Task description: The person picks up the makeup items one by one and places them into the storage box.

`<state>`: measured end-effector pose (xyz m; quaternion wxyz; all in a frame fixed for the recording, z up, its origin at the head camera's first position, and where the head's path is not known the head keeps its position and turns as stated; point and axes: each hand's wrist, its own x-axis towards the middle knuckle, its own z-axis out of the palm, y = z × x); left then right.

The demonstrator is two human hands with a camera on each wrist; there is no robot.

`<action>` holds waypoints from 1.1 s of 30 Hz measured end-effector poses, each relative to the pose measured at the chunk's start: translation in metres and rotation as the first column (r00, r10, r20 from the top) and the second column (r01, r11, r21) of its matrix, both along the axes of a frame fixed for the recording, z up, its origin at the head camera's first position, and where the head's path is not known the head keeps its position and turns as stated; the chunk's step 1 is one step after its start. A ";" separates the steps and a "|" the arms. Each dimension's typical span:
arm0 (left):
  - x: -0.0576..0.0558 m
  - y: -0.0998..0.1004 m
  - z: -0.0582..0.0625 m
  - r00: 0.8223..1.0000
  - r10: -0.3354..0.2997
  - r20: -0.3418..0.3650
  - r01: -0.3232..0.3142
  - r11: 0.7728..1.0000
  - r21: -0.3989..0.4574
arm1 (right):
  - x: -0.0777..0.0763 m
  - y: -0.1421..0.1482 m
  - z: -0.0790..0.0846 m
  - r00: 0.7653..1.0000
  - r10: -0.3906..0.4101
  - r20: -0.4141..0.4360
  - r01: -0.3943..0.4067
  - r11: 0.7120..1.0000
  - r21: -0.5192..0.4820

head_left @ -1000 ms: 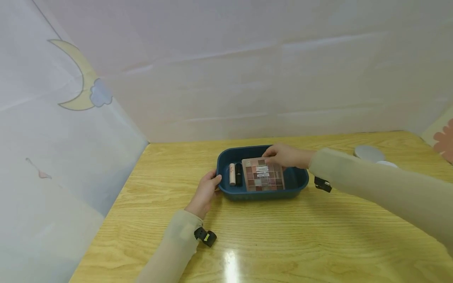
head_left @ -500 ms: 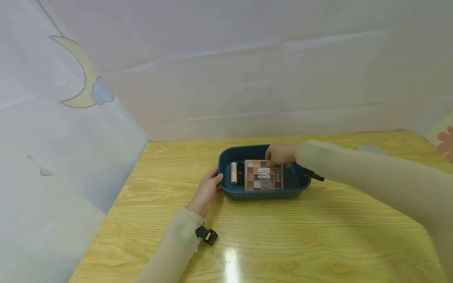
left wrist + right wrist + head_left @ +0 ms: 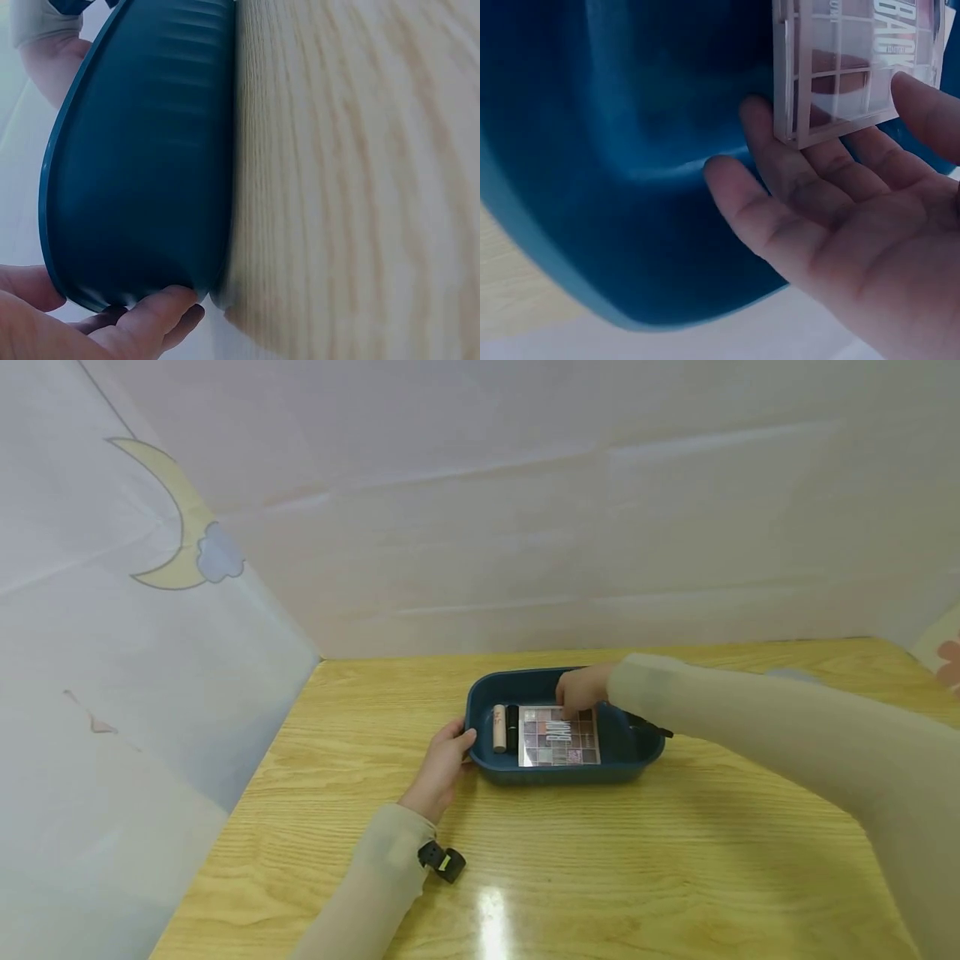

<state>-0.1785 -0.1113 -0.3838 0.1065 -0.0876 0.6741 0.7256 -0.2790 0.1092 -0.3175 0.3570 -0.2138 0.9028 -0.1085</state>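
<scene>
Basin [image 3: 637, 752], dark blue, sits on the wooden table [image 3: 600, 860], steadied at its end by the left hand [image 3: 442, 764] gripping the rim. Eyeshadow palette [image 3: 558, 737] lies inside beside two lipstick tubes [image 3: 505, 728]; the right hand [image 3: 581, 689] pinches its far edge, so release seems to remain.

The blue tray [image 3: 562, 772] was crowded at 9 o'clock by a beige tube [image 3: 499, 728] and a black tube [image 3: 512, 728], with the eyeshadow palette [image 3: 558, 737] filling its middle. Free room inside was left only at 3 o'clock. Bare wooden table [image 3: 600, 860] was left open at 6 o'clock.
</scene>
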 end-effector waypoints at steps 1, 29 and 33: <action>0.000 0.000 0.000 1.000 0.000 0.000 0.000 1.000 -0.002 | 0.000 -0.001 -0.001 1.000 0.018 0.002 -0.018 1.000 0.003; 0.004 -0.002 0.001 1.000 0.004 -0.001 -0.004 1.000 0.001 | -0.004 -0.019 -0.011 0.981 0.193 -0.001 -0.192 0.977 0.093; 0.005 -0.002 0.002 1.000 0.014 0.003 -0.014 1.000 0.007 | -0.004 -0.020 -0.012 0.981 0.196 -0.012 -0.195 0.978 0.071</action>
